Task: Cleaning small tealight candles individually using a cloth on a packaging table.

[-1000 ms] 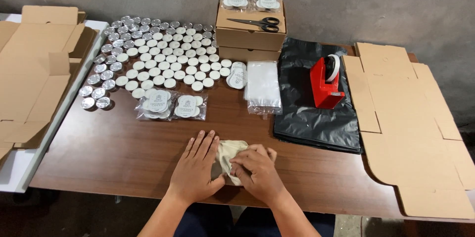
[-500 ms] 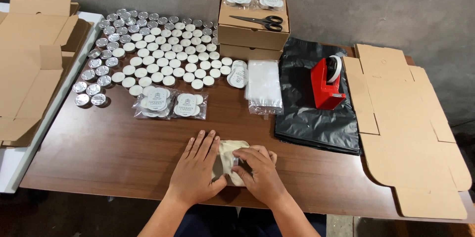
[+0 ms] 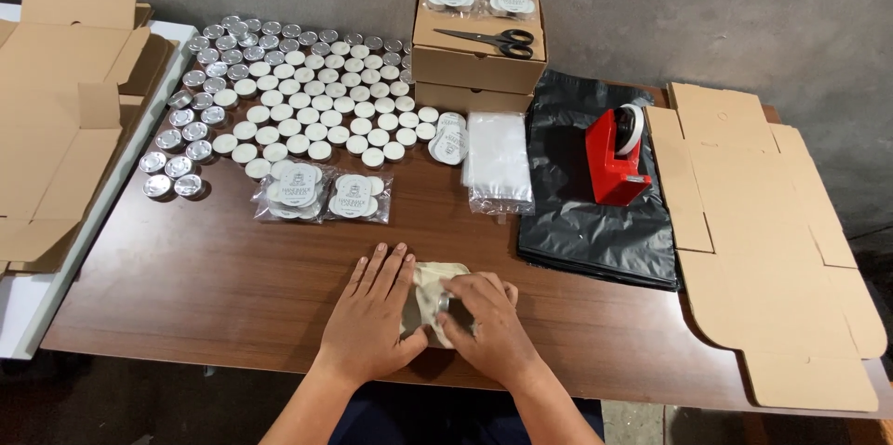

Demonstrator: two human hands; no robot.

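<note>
Pressing a small clear packet [image 3: 433, 301] of tealights flat against the wooden surface [image 3: 233, 287] near its front edge, I have my left hand [image 3: 372, 319] spread wide and flat on its left side, while my right hand [image 3: 488, 324] curls its fingers [image 3: 456, 307] narrowly over the right end, pinching the bag's opening. I judge this to be the sealing step; the next move calls for a firm, even press along that edge. Counting: two finished packets [image 3: 323, 192] lie ahead of me, two more sit on the stacked cardboard boxes [image 3: 474, 68] beside one pair of scissors [image 3: 488, 38], one red tape dispenser [image 3: 614, 157], one pile of clear bags [image 3: 498, 159]. The loose tealights [image 3: 298, 96] are too many to count.
</note>
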